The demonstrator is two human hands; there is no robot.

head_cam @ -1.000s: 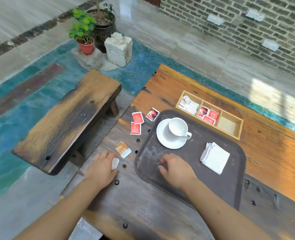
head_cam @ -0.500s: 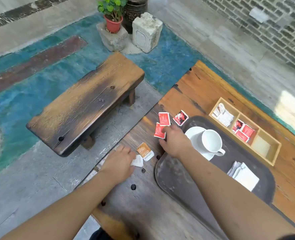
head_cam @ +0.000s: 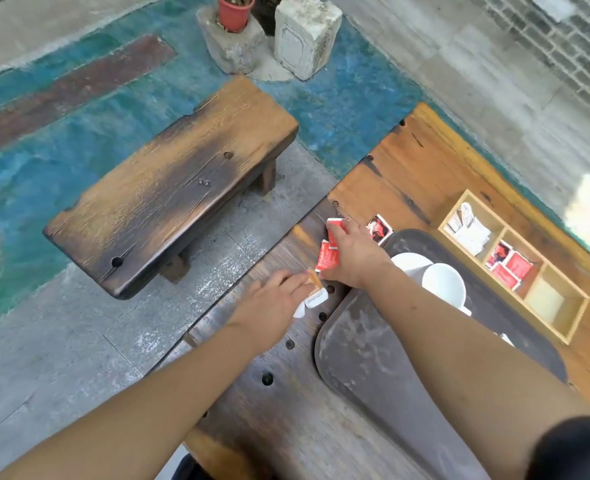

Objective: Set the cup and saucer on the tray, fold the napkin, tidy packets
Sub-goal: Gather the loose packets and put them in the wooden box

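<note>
Right hand (head_cam: 350, 258) pinches two red paper packets (head_cam: 328, 256) at 12 o'clock of the dark oval tray (head_cam: 366, 355); left hand (head_cam: 273, 303) lies flat, fingers loosely spread, on an orange-white sachet (head_cam: 316, 296) at the tray's 10 o'clock. Risk: the right forearm crosses just beside the white ceramic cup (head_cam: 444, 284) on its white saucer (head_cam: 409, 263), so a fast pull-back could knock it. The thin packets could also slip from so light a pinch.

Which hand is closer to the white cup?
Right. The right hand rests on the red packets, just left of the white cup. The left hand is farther left, touching the orange packet.
</note>
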